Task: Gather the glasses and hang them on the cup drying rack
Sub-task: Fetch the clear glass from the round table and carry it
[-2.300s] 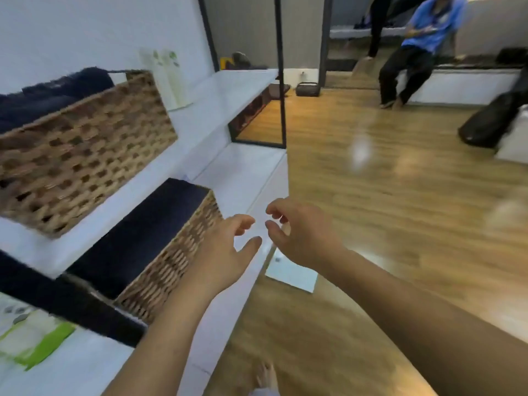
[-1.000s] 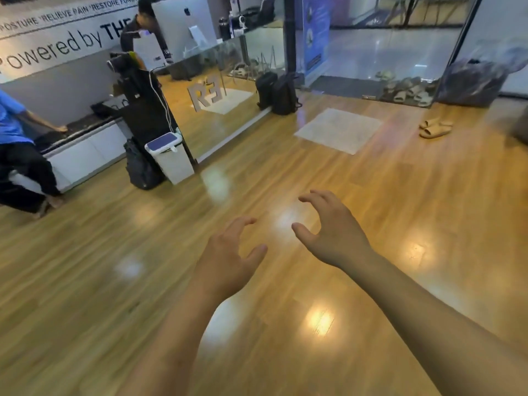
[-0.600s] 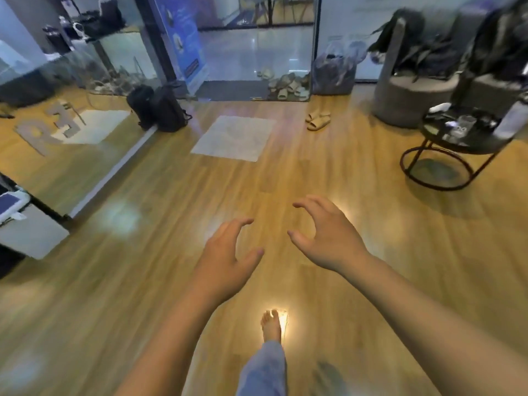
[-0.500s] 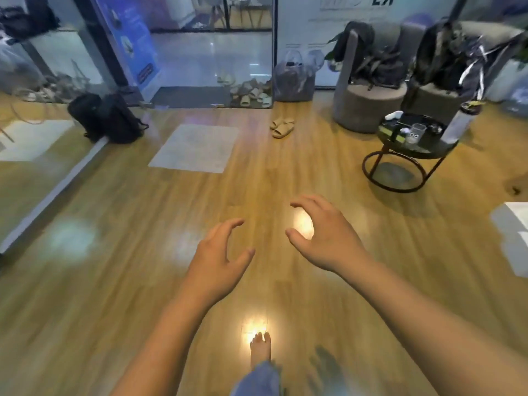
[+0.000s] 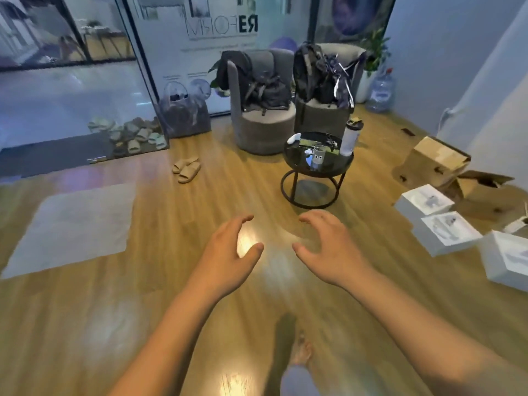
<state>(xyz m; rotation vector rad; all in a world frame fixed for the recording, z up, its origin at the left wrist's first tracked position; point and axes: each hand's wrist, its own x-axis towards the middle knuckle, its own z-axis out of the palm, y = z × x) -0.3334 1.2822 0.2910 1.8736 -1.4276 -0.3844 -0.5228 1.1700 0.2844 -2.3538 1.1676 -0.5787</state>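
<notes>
A clear glass [image 5: 318, 158] with two dark eye marks stands upright on a round black side table [image 5: 340, 167] ahead and slightly right of me. My left hand [image 5: 228, 252] and my right hand [image 5: 328, 250] hover side by side over the wooden floor, well short of the table, both with fingers curled apart and holding nothing. No cup drying rack is in view.
On the table also stand a tall white bottle [image 5: 350, 138] and small items. Behind it are two grey chairs [image 5: 263, 124] piled with bags. White boxes [image 5: 440, 224] and cardboard lie at right, slippers [image 5: 187, 168] and a pale mat [image 5: 71, 227] at left.
The view has swung from shelves with baskets across the room to the side table, which is now nearer and more central. Both hands stay empty in the same pose.
</notes>
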